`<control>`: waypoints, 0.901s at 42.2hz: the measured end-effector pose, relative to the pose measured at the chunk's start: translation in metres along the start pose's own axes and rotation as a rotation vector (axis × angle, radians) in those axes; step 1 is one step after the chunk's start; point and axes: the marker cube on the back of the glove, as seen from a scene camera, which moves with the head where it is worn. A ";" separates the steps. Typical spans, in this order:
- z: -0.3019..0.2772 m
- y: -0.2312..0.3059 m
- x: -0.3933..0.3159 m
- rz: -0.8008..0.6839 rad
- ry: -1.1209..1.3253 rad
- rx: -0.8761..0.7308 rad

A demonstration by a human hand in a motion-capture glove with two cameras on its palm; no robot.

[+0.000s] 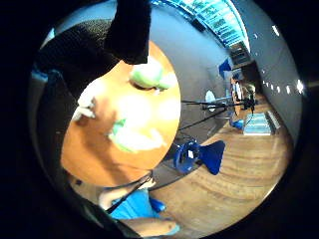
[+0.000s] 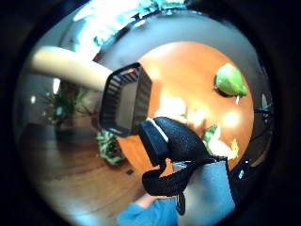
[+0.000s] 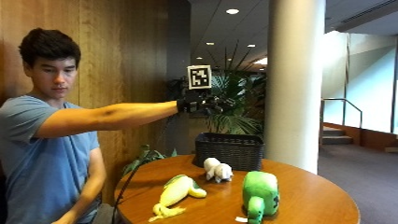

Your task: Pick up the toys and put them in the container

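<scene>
Round and wooden, the table (image 3: 311, 196) carries three toys: a banana (image 3: 176, 192), a white animal (image 3: 217, 169) and a green one (image 3: 260, 193). Behind them sits the black basket (image 3: 230, 150). The gloved right hand (image 3: 200, 103) hangs high above it, holding nothing; whether its fingers are curled I cannot tell. All toys lie below, nearer the person.

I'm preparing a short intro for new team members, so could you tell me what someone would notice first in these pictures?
First the person's gloved right hand, held out at shoulder height above the black basket, which stands at the far edge of the round wooden table. Next, three plush toys lie in front of the basket: a green toy nearest the front edge, a small white toy just before the basket, and a yellow and green toy lying flat beside them.
</scene>
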 end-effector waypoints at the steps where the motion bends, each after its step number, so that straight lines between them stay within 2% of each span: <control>1: 0.000 0.000 0.000 0.002 0.000 0.000; 6: 0.004 -0.003 0.006 -0.045 0.005 0.001; 10: 0.008 -0.013 0.013 0.045 -0.028 -0.011; 20: 0.026 -0.038 0.060 0.031 -0.011 -0.052; 25: 0.033 -0.054 0.073 0.085 -0.140 -0.086; 27: 0.041 -0.059 0.085 0.100 -0.097 -0.102; 31: 0.064 -0.070 0.121 0.030 0.044 -0.137; 34: 0.077 -0.078 0.137 0.002 0.054 -0.160; 38: 0.093 -0.097 0.144 0.159 -0.034 -0.195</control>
